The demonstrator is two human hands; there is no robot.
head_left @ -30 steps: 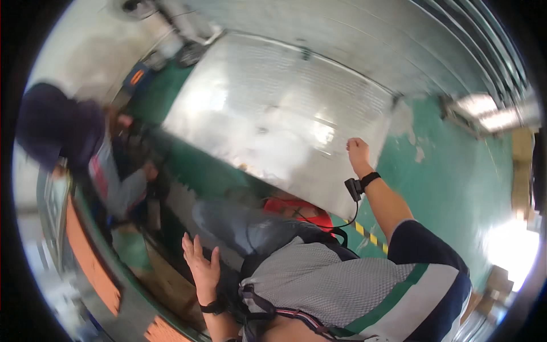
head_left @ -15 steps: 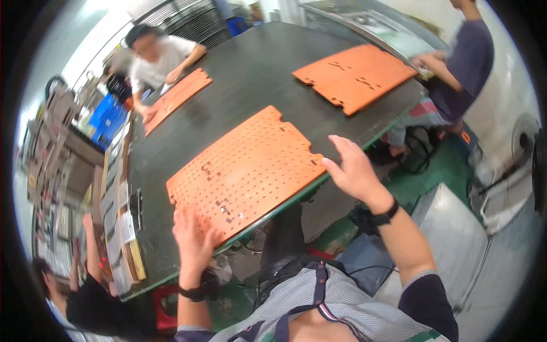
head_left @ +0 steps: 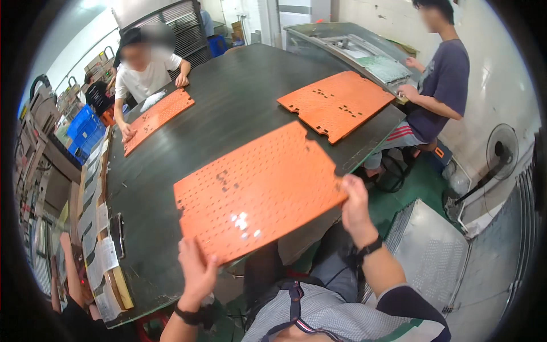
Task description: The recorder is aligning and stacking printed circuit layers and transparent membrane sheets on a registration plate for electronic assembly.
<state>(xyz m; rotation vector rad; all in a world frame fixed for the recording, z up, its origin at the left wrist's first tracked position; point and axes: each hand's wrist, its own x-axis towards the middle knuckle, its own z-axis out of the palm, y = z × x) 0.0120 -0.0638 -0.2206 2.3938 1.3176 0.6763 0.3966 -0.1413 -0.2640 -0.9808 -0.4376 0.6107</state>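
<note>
An orange perforated board (head_left: 262, 188), dotted with rows of small holes and notched along its edges, is raised off the dark table (head_left: 222, 114) near its front edge. My left hand (head_left: 196, 271) is closed on the board's near left corner, thumb over the edge. On the right corner, my right hand (head_left: 355, 208) grips the board, its fingers partly hidden. Bright reflections show on the board's near part, and a few dark slots sit left of its middle.
A second orange board (head_left: 336, 105) lies at the far right, beside a seated person (head_left: 441, 80). At the far left another person (head_left: 145, 71) handles a third orange board (head_left: 159, 122). Papers (head_left: 102, 256) line the left edge. A fan (head_left: 501, 151) and metal sheets (head_left: 427, 256) stand right.
Both hands have closed on the orange board's corners and lifted it from the table, tilting it. My right hand was open beside its edge before. The view has shifted.
</note>
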